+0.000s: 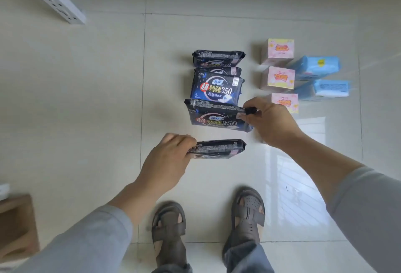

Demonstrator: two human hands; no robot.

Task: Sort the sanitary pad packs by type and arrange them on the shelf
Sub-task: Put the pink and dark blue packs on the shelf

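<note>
Left hand (167, 160): fingers curled and clamped on the left end of a dark pack (219, 149), seen edge-on, at 6 o'clock of the row. Right hand (269, 120): fingers pinched on the right edge of a second dark pack (214, 116), face up. Both packs are glossy, crinkled plastic, flat and oblong. At 12 o'clock two more dark packs (217, 84) lie on the tiled floor (97, 99). At 2 o'clock: three pink boxes (280, 77), two blue packs (316, 66).

Dark packs (217, 86) beside pink (280, 51), blue (316, 66)
</note>
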